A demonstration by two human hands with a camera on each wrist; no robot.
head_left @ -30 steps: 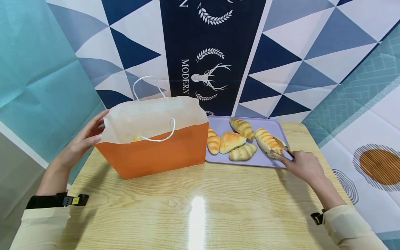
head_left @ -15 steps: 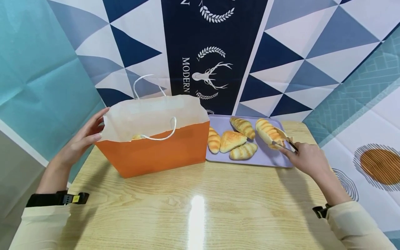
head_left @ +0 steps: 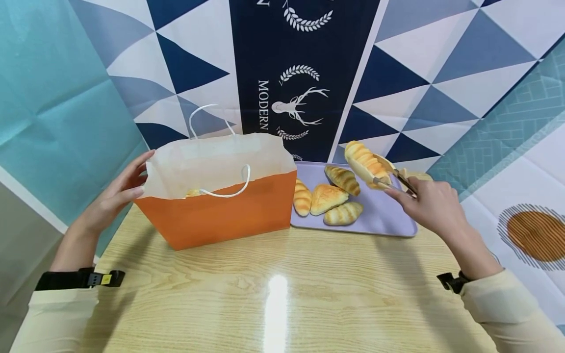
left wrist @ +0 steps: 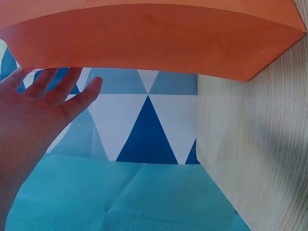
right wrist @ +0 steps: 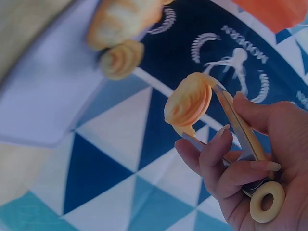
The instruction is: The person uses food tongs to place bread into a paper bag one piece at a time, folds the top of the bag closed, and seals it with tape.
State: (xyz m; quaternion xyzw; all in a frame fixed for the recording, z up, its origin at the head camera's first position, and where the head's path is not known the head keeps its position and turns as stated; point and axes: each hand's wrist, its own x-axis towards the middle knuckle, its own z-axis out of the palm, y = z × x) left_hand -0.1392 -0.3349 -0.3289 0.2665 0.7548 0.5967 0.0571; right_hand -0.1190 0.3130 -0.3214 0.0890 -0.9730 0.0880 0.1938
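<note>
My right hand [head_left: 434, 206] grips a pair of tongs [head_left: 403, 181], whose tips clasp a ridged bread roll [head_left: 365, 159] above the lilac tray [head_left: 384, 215]. In the right wrist view the tongs [right wrist: 243, 130] show a ring at the handle end, and the bread roll [right wrist: 188, 103] hangs clear of the tray. My left hand [head_left: 112, 196] rests at the left side of the orange paper bag [head_left: 220, 215], its fingers at the bag's upper edge. In the left wrist view those fingers [left wrist: 62, 86] are spread and fairly straight against the bag [left wrist: 144, 43].
Several breads lie on the tray, among them a triangular one [head_left: 328, 197], a brown roll [head_left: 343, 180] and a pale roll [head_left: 343, 214]. The bag stands over the tray's left end, with white cord handles [head_left: 229, 196] and something yellowish inside. A patterned backdrop [head_left: 304, 73] rises behind the wooden table [head_left: 220, 294].
The tongs and the bread roll have risen off the tray and shifted up and slightly left with my right hand. My left hand and the bag stay nearly still.
</note>
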